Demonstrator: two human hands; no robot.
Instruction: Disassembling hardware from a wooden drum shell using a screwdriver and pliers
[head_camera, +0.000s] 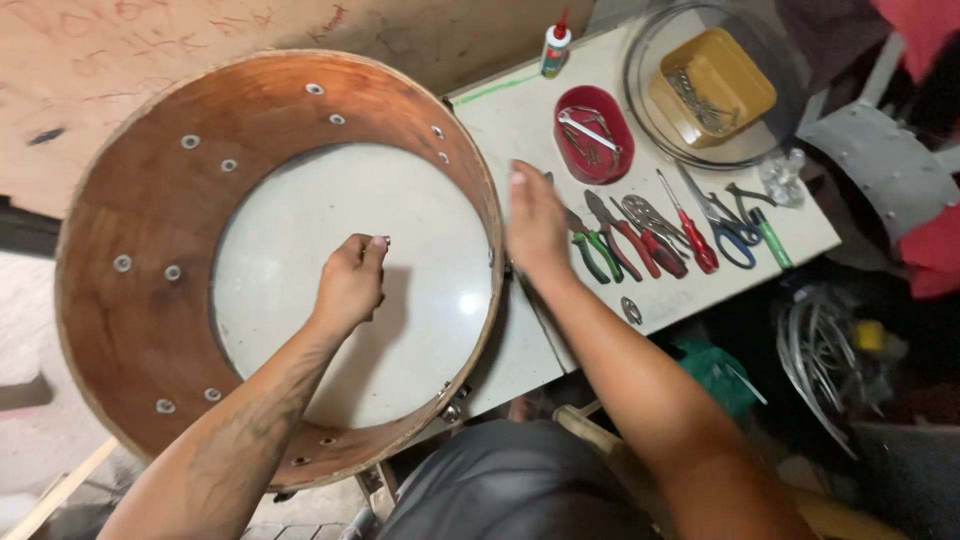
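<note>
A round wooden drum shell (150, 300) with a white drumhead (420, 260) at its bottom lies in front of me. My left hand (350, 280) reaches inside the shell and pinches a small metal piece (381, 240) between its fingertips. My right hand (535, 225) rests flat against the outside of the shell's right rim, fingers together, holding nothing I can see. Metal washers dot the shell's inner wall.
To the right is a white work board (520, 120) with pliers (620, 240), a red screwdriver (690, 235), blue scissors (730, 235), a red dish holding a wrench (593, 130), a glue bottle (555, 45) and a yellow box of hardware (710, 85) in a clear bowl.
</note>
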